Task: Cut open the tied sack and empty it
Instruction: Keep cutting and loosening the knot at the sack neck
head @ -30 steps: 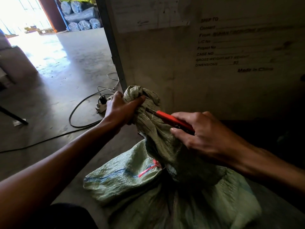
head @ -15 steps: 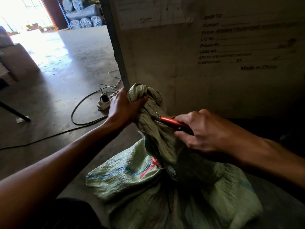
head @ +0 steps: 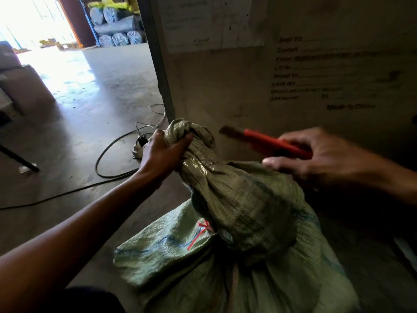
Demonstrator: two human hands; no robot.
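Observation:
A green woven sack point(head: 243, 213) stands on the floor in front of me, its neck twisted into a knot point(head: 182, 129) at the top. My left hand point(head: 162, 154) grips the neck just below the knot and holds it upright. My right hand point(head: 320, 159) holds a red-handled knife point(head: 268, 141), blurred by motion, with its blade pointing left and apart from the sack, to the right of the knot. Shiny tape wraps the neck point(head: 198, 163). A second pale green sack point(head: 171, 251) with red and blue markings lies under it.
A large crate wall point(head: 293, 75) with printed shipping text stands right behind the sack. A black cable point(head: 101, 163) and a power strip point(head: 138, 147) lie on the concrete floor at left. A dark bar point(head: 18, 158) slants in from the far left. Wrapped rolls point(head: 117, 30) are stacked by the far doorway.
The knife was pressed against the sack's neck; it has now pulled out to the right and up, clear of the fabric. My left hand keeps its grip on the neck.

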